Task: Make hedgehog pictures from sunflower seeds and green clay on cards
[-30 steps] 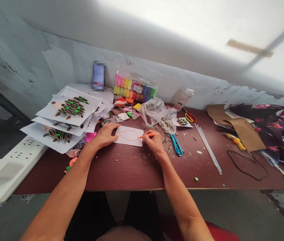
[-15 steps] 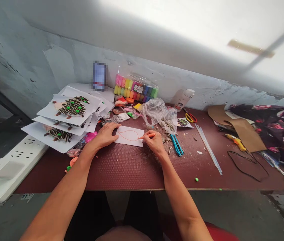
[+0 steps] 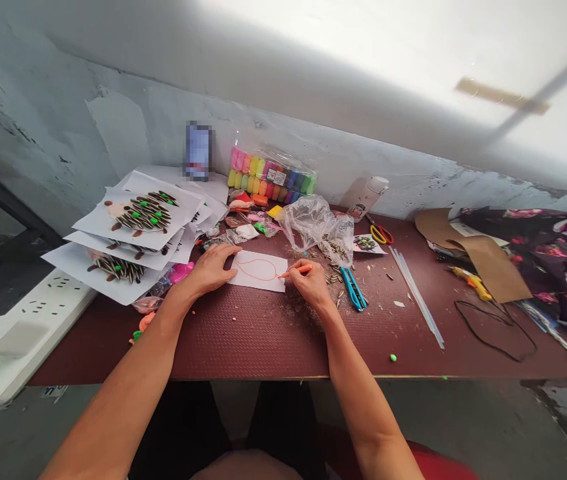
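Note:
A small white paper (image 3: pixel 258 283) lies flat on the dark red table (image 3: pixel 258 340), with an orange teardrop-shaped outline drawn on it. My left hand (image 3: pixel 212 269) rests at the paper's left edge, thumb and fingers apart, pressing it down. At the right edge, my right hand (image 3: pixel 309 283) is closed around an orange pen (image 3: pixel 305 269), whose tip touches the paper beside the outline's rounded end. Left of my hands, a stack of white sheets (image 3: pixel 83 239) carries hedgehog figures with striped seed spines and green dots.
Behind the paper are a clay pack (image 3: pixel 273 177), a plastic bag (image 3: pixel 308 220) and a bottle (image 3: pixel 367 198). To the right lie a blue cutter (image 3: pixel 353 289), scissors (image 3: pixel 381 233), clear sticks (image 3: pixel 417 298) and a yellow glue gun (image 3: pixel 473 283). A power strip (image 3: pixel 28 333) stands at the left.
My right hand and the pen have shifted very slightly to the right. My left hand and the paper have stayed in place.

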`<move>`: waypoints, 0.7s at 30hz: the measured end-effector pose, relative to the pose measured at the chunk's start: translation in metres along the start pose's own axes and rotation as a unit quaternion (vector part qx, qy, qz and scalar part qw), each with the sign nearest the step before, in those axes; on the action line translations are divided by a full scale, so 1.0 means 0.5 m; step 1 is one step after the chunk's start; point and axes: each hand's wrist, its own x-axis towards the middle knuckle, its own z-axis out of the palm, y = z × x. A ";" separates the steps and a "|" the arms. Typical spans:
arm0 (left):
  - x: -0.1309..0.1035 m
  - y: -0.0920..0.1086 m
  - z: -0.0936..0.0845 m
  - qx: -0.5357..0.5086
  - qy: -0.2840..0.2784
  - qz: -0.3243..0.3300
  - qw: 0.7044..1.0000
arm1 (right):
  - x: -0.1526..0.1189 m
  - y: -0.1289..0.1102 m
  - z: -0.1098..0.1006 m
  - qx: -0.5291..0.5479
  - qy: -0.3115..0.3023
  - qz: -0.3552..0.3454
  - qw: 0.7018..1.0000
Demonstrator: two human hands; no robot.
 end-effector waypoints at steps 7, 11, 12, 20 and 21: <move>-0.001 0.000 0.001 -0.001 0.004 -0.001 1.000 | 0.001 0.003 0.000 -0.004 0.006 0.016 1.000; -0.003 0.003 0.000 0.000 0.008 -0.002 1.000 | 0.001 0.007 -0.002 0.001 0.028 0.014 1.000; -0.003 0.005 0.000 -0.001 0.010 -0.002 1.000 | 0.001 0.008 -0.003 0.008 0.033 0.013 0.999; -0.006 0.017 0.010 -0.005 0.027 0.037 0.999 | 0.001 0.010 0.001 0.014 0.081 -0.003 0.997; -0.006 0.016 0.011 -0.008 0.019 0.037 0.999 | 0.001 0.010 0.002 0.023 0.080 -0.005 0.996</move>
